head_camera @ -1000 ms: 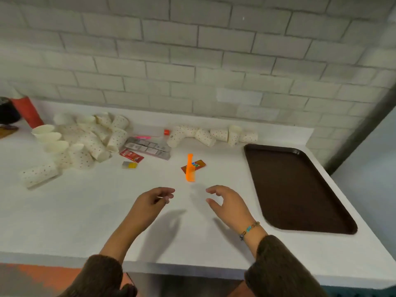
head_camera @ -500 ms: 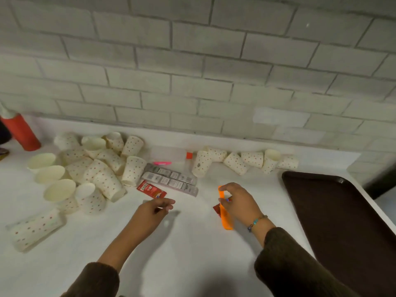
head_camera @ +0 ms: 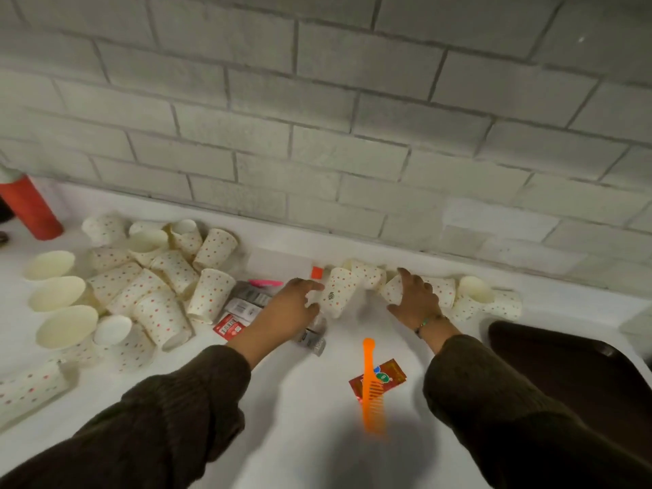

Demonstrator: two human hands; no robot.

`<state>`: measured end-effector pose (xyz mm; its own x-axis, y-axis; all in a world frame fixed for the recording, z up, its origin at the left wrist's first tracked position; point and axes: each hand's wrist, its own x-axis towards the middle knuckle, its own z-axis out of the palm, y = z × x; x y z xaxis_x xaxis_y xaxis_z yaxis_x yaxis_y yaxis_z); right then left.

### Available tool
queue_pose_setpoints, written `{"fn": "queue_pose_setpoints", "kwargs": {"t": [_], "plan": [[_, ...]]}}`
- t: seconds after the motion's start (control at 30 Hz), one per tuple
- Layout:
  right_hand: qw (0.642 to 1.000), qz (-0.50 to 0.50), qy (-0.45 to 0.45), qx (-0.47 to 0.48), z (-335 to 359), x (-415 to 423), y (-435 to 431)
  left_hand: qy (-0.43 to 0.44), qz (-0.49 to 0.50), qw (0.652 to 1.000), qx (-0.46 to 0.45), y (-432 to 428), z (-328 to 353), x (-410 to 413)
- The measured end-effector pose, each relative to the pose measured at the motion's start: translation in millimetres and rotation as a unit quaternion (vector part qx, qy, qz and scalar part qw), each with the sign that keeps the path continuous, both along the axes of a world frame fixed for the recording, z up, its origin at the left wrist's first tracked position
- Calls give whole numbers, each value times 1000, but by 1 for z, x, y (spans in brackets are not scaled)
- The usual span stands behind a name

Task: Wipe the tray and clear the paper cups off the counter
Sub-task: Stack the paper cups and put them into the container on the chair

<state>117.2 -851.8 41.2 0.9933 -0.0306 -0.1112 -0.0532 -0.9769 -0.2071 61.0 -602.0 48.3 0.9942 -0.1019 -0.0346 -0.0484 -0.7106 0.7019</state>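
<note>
A short row of dotted paper cups [head_camera: 472, 294] lies on its side along the back of the white counter [head_camera: 300, 435]. My left hand [head_camera: 289, 308] closes on the leftmost cup [head_camera: 338, 291] of that row. My right hand [head_camera: 414, 298] is wrapped over the neighbouring cup [head_camera: 391, 292]. A bigger heap of paper cups [head_camera: 158, 284] lies at the left, some upright, most tipped over. The dark brown tray [head_camera: 564, 368] sits at the right, partly hidden by my right sleeve.
An orange comb [head_camera: 370, 386] lies on a red sachet [head_camera: 388, 374] between my arms. Grey sachets [head_camera: 247, 300], a red packet [head_camera: 229, 326] and a pink item [head_camera: 264, 282] lie by my left hand. A red bottle [head_camera: 31, 210] stands far left. A brick wall backs the counter.
My right hand let go of the orange comb, which now lies on the counter. Both hands moved forward to the back row of cups and took hold of one each. The view tilted closer.
</note>
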Motion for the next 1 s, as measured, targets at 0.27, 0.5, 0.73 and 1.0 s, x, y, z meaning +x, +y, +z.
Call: {"fn": "queue_pose_setpoints", "kwargs": {"t": [0.27, 0.5, 0.73, 1.0], "plan": [[999, -3, -10, 36, -28, 35, 4, 30, 43, 998, 28, -50, -15, 50], [994, 80, -13, -70, -28, 55, 13, 67, 26, 992, 105, -66, -38, 61], [978, 191, 6, -87, -29, 64, 33, 79, 54, 985, 145, -53, -44, 57], [976, 213, 42, 6, -26, 56, 45, 80, 33, 991, 99, -24, -43, 46]]}}
